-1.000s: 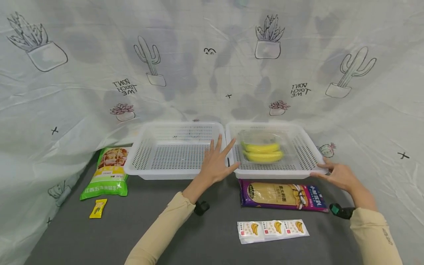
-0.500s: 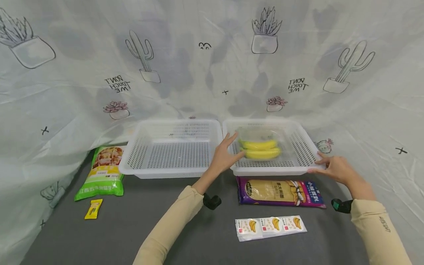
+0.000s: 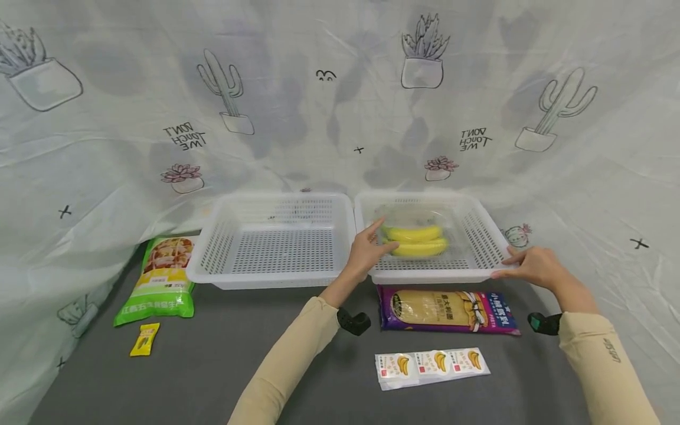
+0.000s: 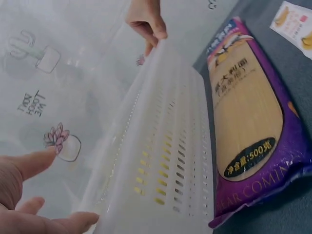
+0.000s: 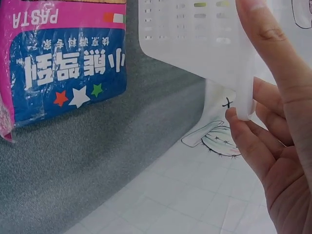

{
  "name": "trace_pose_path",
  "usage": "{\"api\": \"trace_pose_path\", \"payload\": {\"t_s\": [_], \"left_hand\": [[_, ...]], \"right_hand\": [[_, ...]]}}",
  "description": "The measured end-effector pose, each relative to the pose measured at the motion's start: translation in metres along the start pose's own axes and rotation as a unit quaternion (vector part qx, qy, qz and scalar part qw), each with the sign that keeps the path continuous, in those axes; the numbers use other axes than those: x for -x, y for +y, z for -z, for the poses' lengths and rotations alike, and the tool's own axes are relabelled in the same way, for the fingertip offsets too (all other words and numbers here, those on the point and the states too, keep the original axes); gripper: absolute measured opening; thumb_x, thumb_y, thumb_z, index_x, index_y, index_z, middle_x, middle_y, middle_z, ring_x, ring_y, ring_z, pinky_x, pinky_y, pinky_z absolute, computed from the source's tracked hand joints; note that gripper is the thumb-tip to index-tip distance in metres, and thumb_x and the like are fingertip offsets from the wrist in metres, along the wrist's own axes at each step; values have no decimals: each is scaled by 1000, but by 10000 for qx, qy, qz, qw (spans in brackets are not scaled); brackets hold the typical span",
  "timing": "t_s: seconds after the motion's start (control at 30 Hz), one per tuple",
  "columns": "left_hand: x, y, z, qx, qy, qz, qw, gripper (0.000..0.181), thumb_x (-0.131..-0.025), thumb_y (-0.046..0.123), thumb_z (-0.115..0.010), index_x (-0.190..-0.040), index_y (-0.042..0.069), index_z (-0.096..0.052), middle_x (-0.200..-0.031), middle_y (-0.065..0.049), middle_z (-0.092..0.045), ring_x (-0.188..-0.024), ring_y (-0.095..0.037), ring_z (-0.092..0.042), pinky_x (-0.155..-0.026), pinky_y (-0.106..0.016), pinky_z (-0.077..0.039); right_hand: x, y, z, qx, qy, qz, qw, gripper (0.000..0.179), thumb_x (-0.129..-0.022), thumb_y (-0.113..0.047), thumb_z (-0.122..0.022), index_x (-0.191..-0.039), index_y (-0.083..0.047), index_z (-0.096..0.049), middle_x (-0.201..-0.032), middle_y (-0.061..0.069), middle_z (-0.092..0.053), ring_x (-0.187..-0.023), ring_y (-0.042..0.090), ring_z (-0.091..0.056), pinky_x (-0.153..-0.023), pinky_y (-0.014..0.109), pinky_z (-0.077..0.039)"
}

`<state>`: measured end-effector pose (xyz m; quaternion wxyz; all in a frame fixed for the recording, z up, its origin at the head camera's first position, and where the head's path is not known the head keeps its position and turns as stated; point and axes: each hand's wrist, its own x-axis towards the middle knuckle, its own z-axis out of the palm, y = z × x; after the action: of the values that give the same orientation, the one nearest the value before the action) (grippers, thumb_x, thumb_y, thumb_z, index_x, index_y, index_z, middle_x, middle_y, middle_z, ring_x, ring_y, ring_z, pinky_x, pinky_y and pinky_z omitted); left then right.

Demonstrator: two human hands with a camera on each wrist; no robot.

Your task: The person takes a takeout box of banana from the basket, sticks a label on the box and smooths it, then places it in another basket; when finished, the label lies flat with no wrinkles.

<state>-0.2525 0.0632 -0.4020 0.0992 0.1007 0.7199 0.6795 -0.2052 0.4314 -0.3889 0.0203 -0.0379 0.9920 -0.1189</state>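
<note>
My right hand [image 3: 540, 270] pinches the front right corner of the right white basket [image 3: 441, 276]; in the right wrist view the thumb lies on one side of the rim [image 5: 245, 92] and the fingers curl under the other. Two yellow bananas [image 3: 414, 247] lie in that basket inside a clear plastic box [image 3: 448, 217]. Over the basket's left end reaches my left hand [image 3: 365, 252], thumb and fingers spread apart, close to the box's left side. Nothing sits between the left fingers in the left wrist view, where the basket wall [image 4: 170, 161] stands beside them.
Beside it stands a second white basket [image 3: 287, 280]. A purple pasta pack [image 3: 435, 310] and a strip of banana labels [image 3: 432, 369] lie in front. At left are a green and yellow food bag [image 3: 162, 280] and a small yellow packet [image 3: 144, 340]. A printed sheet [image 3: 265, 153] hangs behind.
My left hand has moved right, from above the gap between the baskets to the clear box's left side, its fingers drawing closer together. The right hand stays on the basket corner.
</note>
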Motion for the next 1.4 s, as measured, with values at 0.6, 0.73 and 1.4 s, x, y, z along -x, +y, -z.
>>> {"api": "trace_pose_path", "payload": {"t_s": [0.6,0.73,1.4], "left_hand": [[-21,-9,-24,93,431,548,9975,83,-84,16,-75,-151,9,-27,-160,-13,-4,-146,-29,-5,-113,-47,-24],[-24,-8,-31,-41,513,532,9973,87,-82,13,-77,-152,11,-26,-159,-15,-1,-145,-34,-5,-111,-50,-28],[-48,-29,-44,-85,700,665,9953,100,-72,2,-82,-153,16,-25,-157,-16,-18,-143,-39,-16,-108,-50,-33]], "right_hand": [[-4,0,4,-98,-90,-106,9999,70,-68,-50,-83,-101,11,-70,-128,32,-44,-51,13,-25,-45,25,-26],[-5,1,4,-22,-58,-113,9999,74,-67,-53,-82,-100,11,-69,-127,32,-45,-51,13,-26,-46,25,-27],[-6,-1,2,-124,-42,-131,9998,72,-65,-51,-83,-99,11,-70,-127,31,-45,-55,15,-26,-47,26,-27]]}}
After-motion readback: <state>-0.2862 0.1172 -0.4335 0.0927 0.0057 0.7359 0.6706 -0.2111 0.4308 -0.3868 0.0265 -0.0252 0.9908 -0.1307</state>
